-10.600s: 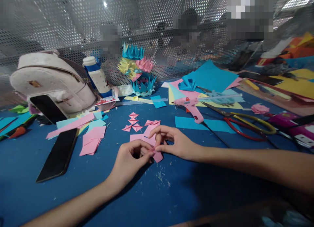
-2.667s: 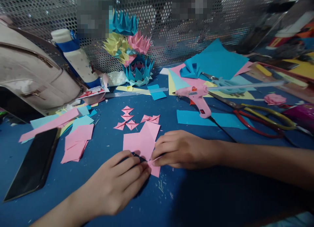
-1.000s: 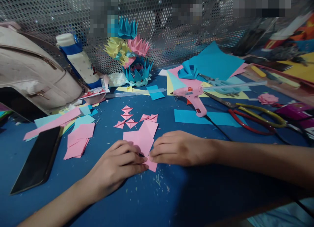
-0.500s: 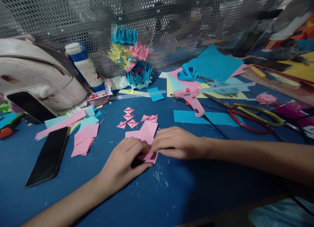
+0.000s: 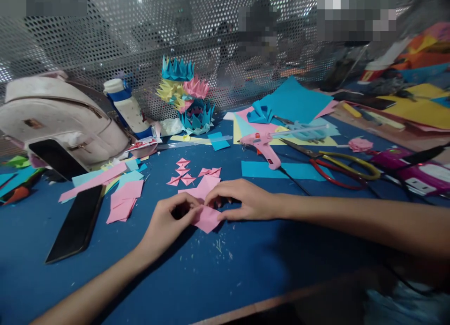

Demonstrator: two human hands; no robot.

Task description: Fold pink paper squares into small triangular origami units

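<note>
A small pink paper square point(image 5: 208, 219) is held between both hands, slightly raised over the blue table point(image 5: 154, 287). My left hand point(image 5: 174, 217) pinches its left edge between thumb and fingers. The thumb and curled fingers of my right hand point(image 5: 242, 201) grip the upper right edge. Just behind my fingers lie more pink paper pieces point(image 5: 207, 183), partly covered by the hands. Beyond them sit several small folded pink paper points point(image 5: 183, 170). Pink paper pieces point(image 5: 124, 198) lie in a stack left of my left hand.
A black phone point(image 5: 75, 224) lies at left near a pale backpack point(image 5: 59, 114) and a bottle point(image 5: 128, 109). Paper flowers point(image 5: 197, 116) stand at the back. A pink glue gun point(image 5: 262, 146), scissors point(image 5: 337, 168) and a blue strip point(image 5: 253, 169) lie to the right.
The pink paper square, pressed low and mostly folded under the fingers before, now shows a flat face, lifted between both hands. The view has shifted slightly.
</note>
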